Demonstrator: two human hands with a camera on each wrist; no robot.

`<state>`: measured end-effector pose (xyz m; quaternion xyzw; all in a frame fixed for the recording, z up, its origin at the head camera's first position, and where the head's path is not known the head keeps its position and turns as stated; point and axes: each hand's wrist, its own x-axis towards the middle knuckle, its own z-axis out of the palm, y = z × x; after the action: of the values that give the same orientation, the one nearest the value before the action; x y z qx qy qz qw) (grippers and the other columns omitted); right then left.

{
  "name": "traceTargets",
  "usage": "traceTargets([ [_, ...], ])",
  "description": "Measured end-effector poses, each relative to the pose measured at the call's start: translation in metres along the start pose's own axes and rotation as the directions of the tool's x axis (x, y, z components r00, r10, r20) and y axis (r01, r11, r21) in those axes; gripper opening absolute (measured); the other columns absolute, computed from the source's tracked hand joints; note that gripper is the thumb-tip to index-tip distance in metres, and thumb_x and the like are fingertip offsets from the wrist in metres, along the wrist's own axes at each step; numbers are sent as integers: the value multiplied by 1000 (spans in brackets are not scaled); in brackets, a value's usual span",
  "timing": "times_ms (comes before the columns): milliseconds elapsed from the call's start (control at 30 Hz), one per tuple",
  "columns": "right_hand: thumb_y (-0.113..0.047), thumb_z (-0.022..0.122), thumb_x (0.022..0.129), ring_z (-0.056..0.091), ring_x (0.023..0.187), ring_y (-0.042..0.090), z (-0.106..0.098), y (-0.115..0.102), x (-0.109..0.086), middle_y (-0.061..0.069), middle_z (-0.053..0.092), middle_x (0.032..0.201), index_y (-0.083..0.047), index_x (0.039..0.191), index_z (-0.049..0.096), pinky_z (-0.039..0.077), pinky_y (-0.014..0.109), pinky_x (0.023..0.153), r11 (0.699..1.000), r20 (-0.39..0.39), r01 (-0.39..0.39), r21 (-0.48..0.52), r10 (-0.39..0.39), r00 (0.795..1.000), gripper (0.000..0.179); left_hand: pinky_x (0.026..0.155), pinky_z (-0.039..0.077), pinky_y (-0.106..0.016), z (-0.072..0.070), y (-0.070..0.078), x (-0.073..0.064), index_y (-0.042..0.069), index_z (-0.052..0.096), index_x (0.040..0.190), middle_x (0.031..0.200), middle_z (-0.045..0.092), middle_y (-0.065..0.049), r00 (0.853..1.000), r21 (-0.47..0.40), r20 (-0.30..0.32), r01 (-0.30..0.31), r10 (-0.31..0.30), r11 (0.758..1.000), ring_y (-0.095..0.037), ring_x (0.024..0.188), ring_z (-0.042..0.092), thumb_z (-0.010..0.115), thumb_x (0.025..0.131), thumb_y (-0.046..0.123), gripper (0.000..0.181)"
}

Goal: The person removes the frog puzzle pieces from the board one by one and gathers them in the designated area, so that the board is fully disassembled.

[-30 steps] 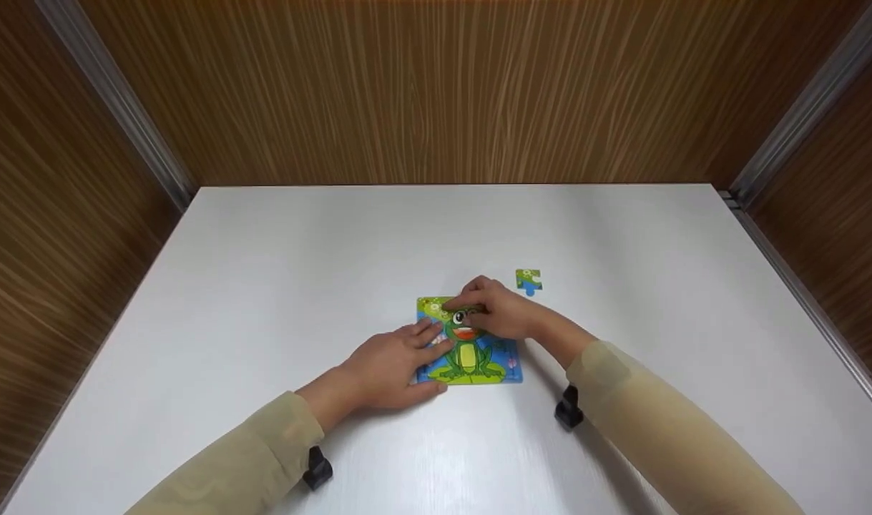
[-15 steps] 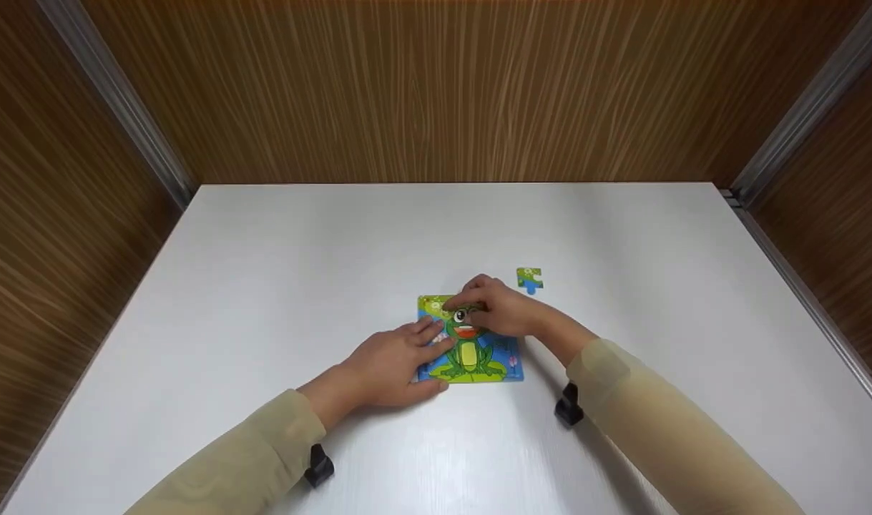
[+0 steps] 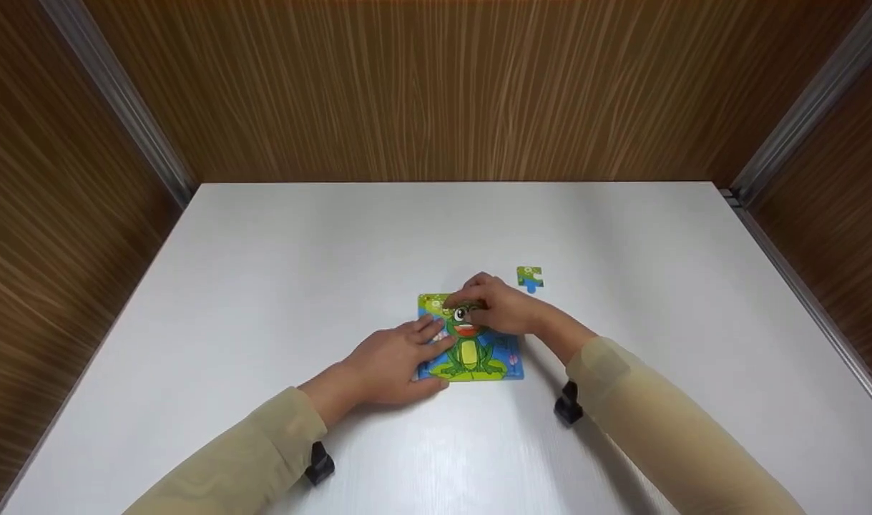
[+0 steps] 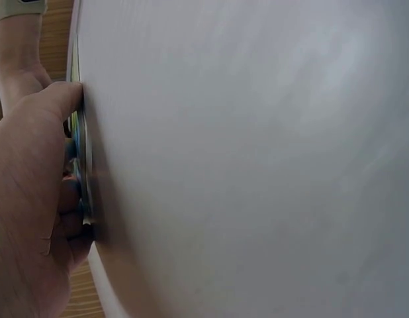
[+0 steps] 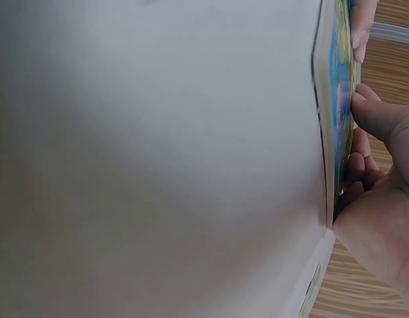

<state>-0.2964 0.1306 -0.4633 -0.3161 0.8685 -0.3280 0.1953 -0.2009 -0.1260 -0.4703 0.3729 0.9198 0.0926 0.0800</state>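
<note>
Frog jigsaw (image 3: 469,354) could be buckling if we're pressing unevenly, left hand (image 3: 389,366) straight-fingered, right hand (image 3: 503,307) gripping or merely pressing, we can't tell.

Left hand (image 4: 29,179) along left side of view, thumb straight, tip at upper end of thin board (image 4: 85,159). Board seen nearly edge-on, flat on white table (image 4: 251,159); glimpses of blue and yellow-green on face. Other fingers lower down, shaded, at board; exact contact hard to tell. Second arm (image 4: 18,53) beyond thumb, pale sleeve (image 4: 16,8) at top corner. Wood-grain panel (image 4: 55,40) behind. Soft shadow beside board.
</note>
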Motion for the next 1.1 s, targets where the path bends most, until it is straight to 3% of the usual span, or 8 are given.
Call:
traceTargets([
  [267,-3,61,105,49,128,30,-3,-2,1,11,56,138,-17,138,73,43,52,111,999,-28,33,24,-32,999,38,120,39,-50,-3,-1,0,20,42,165,170,34,-10,1000,0,-15,-2,2,1000,-29,159,27,46,106,60,71],
  [467,-2,69,101,55,110,26,3,-1,1,12,61,135,-7,139,68,47,42,96,993,-101,55,102,-45,994,38,119,40,-51,-2,1,1,20,43,164,170,35,-10,1000,-14,-8,13,-14,1000,-29,159,28,47,106,59,70],
  [633,-4,73,100,53,102,24,6,1,-1,13,60,128,-8,136,70,47,39,88,993,-132,58,98,-45,990,37,118,41,-51,-1,3,1,20,44,164,169,36,-10,1000,-11,-7,9,-9,1000,-29,158,30,48,105,59,71],
  [1100,-7,78,97,53,103,26,-4,-4,-6,15,58,129,-8,147,65,48,38,89,998,-42,65,-25,-66,997,52,118,41,-51,3,-1,2,21,42,165,170,34,-10,1000,-14,-5,1,-1,1000,-29,159,28,46,105,61,71],
])
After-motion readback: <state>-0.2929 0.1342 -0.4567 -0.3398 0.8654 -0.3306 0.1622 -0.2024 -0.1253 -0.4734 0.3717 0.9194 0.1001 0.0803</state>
